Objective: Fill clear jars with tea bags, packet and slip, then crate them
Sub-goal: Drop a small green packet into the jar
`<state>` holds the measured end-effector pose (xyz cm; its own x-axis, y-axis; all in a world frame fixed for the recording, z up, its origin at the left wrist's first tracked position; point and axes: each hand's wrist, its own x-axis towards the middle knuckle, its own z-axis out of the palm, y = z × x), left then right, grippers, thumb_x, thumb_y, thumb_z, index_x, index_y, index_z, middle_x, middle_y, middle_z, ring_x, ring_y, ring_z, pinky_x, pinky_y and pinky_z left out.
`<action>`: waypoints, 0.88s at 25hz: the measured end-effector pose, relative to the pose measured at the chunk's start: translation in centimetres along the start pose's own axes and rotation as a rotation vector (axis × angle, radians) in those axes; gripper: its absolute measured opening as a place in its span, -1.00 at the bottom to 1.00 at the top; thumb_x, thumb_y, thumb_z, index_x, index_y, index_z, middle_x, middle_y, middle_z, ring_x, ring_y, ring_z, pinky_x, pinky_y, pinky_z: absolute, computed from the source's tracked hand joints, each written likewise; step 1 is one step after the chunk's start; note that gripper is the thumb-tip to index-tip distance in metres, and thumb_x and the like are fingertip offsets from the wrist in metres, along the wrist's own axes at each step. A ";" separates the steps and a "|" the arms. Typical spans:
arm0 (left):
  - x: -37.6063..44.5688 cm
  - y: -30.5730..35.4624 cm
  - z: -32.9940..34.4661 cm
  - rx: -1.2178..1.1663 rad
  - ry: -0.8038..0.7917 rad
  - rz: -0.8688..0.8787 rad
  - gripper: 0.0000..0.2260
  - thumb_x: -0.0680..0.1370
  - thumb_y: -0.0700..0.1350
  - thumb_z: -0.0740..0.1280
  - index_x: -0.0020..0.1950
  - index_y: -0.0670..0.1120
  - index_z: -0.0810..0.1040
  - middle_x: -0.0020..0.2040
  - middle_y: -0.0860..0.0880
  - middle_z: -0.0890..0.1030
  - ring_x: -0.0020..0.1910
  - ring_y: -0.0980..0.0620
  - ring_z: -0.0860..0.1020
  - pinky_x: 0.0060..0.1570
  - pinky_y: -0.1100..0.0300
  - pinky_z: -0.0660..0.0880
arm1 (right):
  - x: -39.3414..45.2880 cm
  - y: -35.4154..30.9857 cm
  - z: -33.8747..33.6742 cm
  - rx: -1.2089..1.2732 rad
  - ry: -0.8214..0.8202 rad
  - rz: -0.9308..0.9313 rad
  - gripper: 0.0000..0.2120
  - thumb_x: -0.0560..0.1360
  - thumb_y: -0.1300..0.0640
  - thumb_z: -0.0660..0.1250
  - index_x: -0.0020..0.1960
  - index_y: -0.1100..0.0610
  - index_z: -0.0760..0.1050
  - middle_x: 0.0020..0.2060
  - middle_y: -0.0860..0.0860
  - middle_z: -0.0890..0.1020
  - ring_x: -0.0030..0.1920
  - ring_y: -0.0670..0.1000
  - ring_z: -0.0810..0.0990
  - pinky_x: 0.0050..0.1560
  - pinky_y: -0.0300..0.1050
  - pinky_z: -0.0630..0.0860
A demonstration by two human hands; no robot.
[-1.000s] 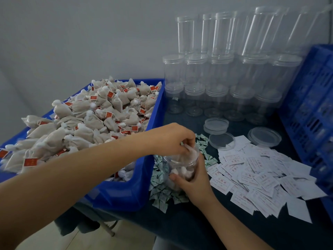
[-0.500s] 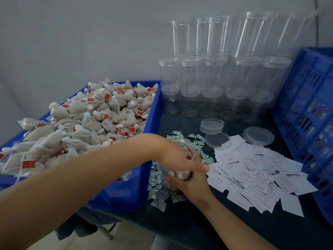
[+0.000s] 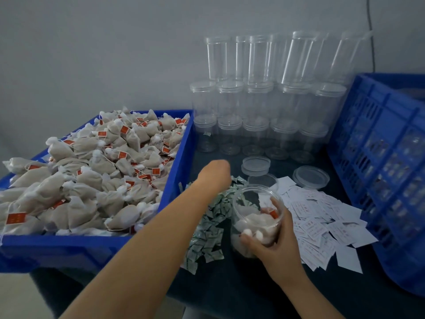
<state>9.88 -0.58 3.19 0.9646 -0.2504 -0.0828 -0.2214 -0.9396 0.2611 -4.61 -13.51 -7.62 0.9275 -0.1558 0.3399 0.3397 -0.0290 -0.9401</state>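
My right hand (image 3: 273, 245) grips a clear open jar (image 3: 253, 203) from its right side, tilted above the table's front. Inside it lie several beige tea bags with red tags. My left hand (image 3: 215, 174) reaches over the pile of small green-and-white packets (image 3: 210, 229) just left of the jar; its fingers point away and are hidden behind the back of the hand. White printed slips (image 3: 322, 223) are spread to the right of the jar. The blue bin (image 3: 177, 178) on the left is heaped with tea bags (image 3: 96, 176).
Empty clear jars (image 3: 264, 111), some lidded, stand stacked against the back wall. Loose lids (image 3: 255, 164) (image 3: 311, 177) lie in front of them. A blue slatted crate (image 3: 381, 162) leans along the right edge. The dark table top (image 3: 253, 288) ends close to me.
My left hand has come off the jar's mouth and moved back and left onto the packet pile. The jar's open mouth now shows.
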 end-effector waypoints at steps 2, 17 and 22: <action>0.7 0.4 3.2 0.064 -0.095 -0.036 -0.85 0.54 -0.22 0.23 0.04 -0.23 0.53 0.07 -0.21 0.57 -0.02 -0.14 0.54 -0.12 0.08 0.44 | -0.8 0.2 -0.8 -0.016 0.019 0.004 -0.18 0.14 -0.01 0.64 0.21 -0.53 0.34 0.13 -0.29 0.54 0.18 -0.23 0.56 0.07 -0.41 0.49; 0.7 -1.4 5.2 -0.266 0.259 -0.152 -0.92 0.47 -0.12 0.42 -0.13 -0.05 0.54 -0.09 -0.03 0.61 -0.09 -0.03 0.55 -0.11 0.09 0.50 | -2.4 1.1 -1.6 -0.062 -0.034 0.043 -0.18 0.15 -0.11 0.63 0.27 -0.50 0.31 0.18 -0.34 0.50 0.28 -0.14 0.52 0.25 -0.13 0.48; -4.6 1.5 -0.7 -0.823 0.391 0.022 -0.93 0.43 -0.08 0.47 -0.18 0.00 0.60 -0.28 0.08 0.65 -0.27 0.18 0.59 -0.22 0.29 0.54 | -2.3 1.0 -1.6 -0.046 -0.029 0.058 -0.20 0.17 -0.10 0.60 0.24 -0.54 0.30 0.17 -0.39 0.51 0.27 -0.20 0.51 0.18 -0.38 0.44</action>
<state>5.18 -0.71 4.65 0.9744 -0.0285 0.2230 -0.2130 -0.4343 0.8752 -6.68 -14.78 -9.42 0.9498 -0.1302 0.2844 0.2779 -0.0664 -0.9583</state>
